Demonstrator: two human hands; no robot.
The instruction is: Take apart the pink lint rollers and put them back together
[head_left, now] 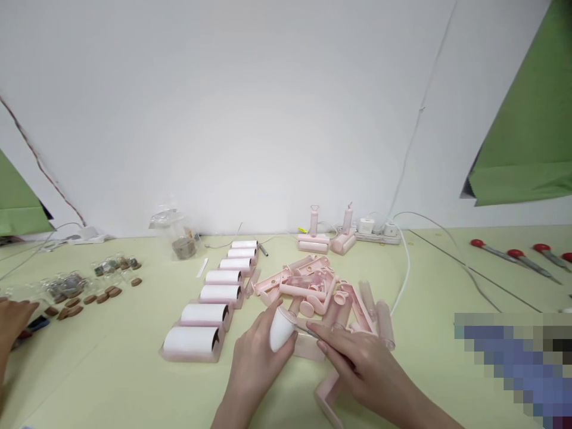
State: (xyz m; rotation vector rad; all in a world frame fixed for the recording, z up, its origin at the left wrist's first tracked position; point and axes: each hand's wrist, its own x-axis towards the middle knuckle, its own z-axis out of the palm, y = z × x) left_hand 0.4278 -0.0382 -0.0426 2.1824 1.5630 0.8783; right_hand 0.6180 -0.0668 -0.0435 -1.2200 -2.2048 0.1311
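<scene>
White lint roll [281, 333]: clasps it in left hand [257, 354], pinches slim grey tool [307, 329] in right hand [364, 360], could slip leftward if overpressing.

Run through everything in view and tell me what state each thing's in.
Left grip: closed around the white roll.
Right grip: pinching the thin tool.
White roll: held, tilted.
Thin tool: at the roll's end, contact unclear.
Seven white rolls: lying in pink holders.
Pink parts: loosely heaped.
Pink handled rollers: two, handles upright.
Power strip: adapters plugged in.
Red-ended tools: lying flat.
</scene>
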